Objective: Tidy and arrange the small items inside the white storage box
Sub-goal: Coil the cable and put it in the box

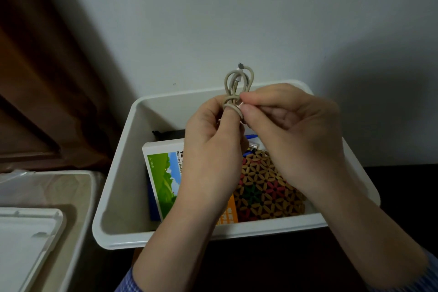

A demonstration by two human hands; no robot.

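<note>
Beige cable (238, 85), bundled in loops, is pinched at its waist by the fingers (246, 98) of the right hand (291, 130) and gripped by the left hand (211, 140), above the white storage box (118, 173). Best to cinch that wrap snug before lowering it. Its long axis stands upright, metal plug (240, 65) uppermost.

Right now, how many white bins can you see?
2. The white storage box sits in the middle under both hands, and a second white bin stands at its left, partly cut off by the frame edge.
</note>
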